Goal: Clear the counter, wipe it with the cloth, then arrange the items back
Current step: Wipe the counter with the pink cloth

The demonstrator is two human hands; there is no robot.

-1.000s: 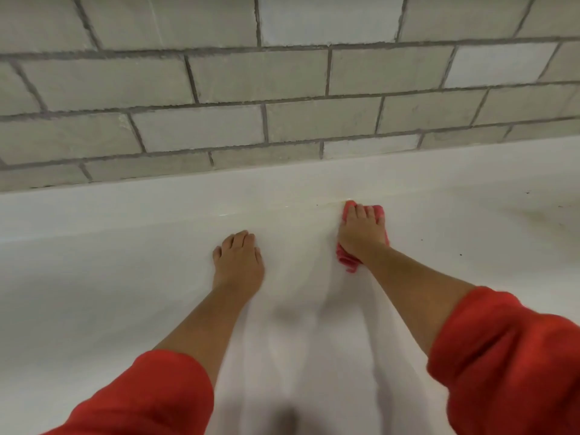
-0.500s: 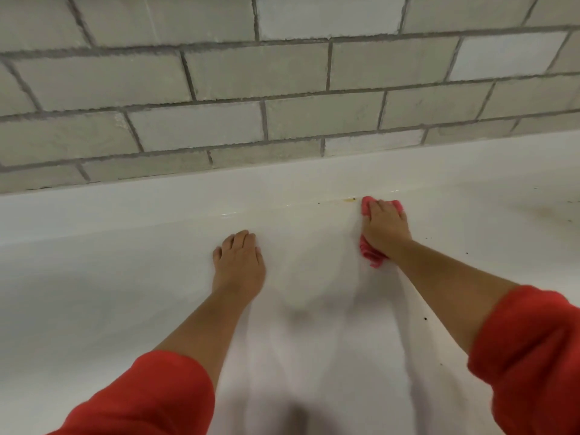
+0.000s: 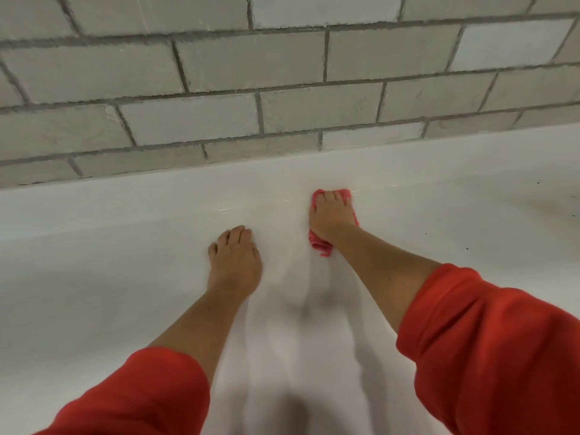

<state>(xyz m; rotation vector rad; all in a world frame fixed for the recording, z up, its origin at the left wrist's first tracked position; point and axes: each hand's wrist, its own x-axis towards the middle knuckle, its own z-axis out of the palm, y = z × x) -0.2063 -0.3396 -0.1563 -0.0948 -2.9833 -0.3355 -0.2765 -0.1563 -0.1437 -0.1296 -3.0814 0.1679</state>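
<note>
The person leans over a white counter (image 3: 94, 277) with both arms stretched forward, red sleeves (image 3: 502, 356) pushed up the forearms, most likely to keep them off the surface being cleaned. The right hand (image 3: 332, 215) lies on top of the pink cloth (image 3: 318, 244). Its fingers are laid fairly straight across the cloth and press it down rather than clutch it, so the cloth is trapped between palm and counter, with a bunched end showing behind the wrist and a strip showing past the fingertips. That hand and the cloth sit right where the flat surface meets the low white upstand (image 3: 125, 196) under the grey brick wall (image 3: 219, 73), and this seam seems to be what is being wiped. The left hand (image 3: 235, 262) holds nothing. It rests flat, fingers relaxed and together, nearer the person and to the left of the cloth hand, well apart from it, probably as a brace for the long reach. No other items show around either hand, which suggests the clearing is done and the wiping is under way. A few dark specks (image 3: 426, 233) and a faint smudge (image 3: 558, 208) lie off to the right of the cloth hand, so that stretch likely needs a pass before anything goes back.
</note>
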